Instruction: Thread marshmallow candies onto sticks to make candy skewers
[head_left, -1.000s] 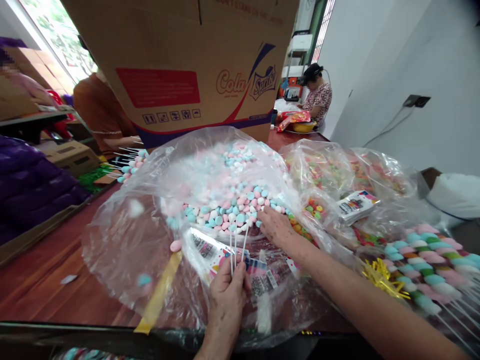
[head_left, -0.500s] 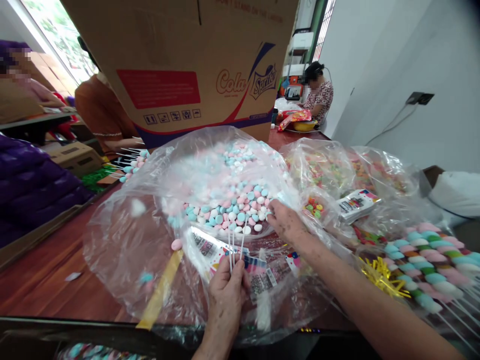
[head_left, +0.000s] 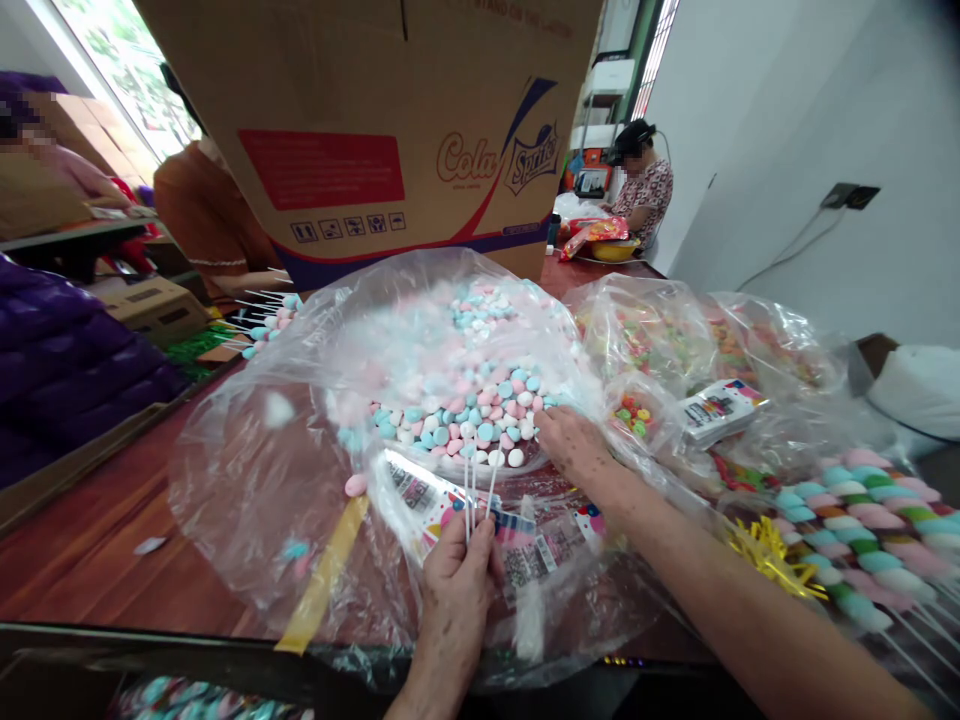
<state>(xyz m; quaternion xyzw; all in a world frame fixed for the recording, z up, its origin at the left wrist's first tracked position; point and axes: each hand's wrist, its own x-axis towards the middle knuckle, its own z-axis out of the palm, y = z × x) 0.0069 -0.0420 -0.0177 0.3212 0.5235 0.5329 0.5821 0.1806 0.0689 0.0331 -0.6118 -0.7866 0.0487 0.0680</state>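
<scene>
Left hand (head_left: 456, 588) pinching white sticks (head_left: 467, 495), lengthwise pointing toward marshmallows (head_left: 485, 432); right hand (head_left: 574, 450) lying nearer, at their right edge, grip hidden.

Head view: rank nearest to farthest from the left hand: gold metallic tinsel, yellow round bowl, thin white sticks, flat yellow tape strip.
1. Thin white sticks: in the left hand
2. Flat yellow tape strip: left
3. Gold metallic tinsel: right
4. Yellow round bowl: far back, right
</scene>
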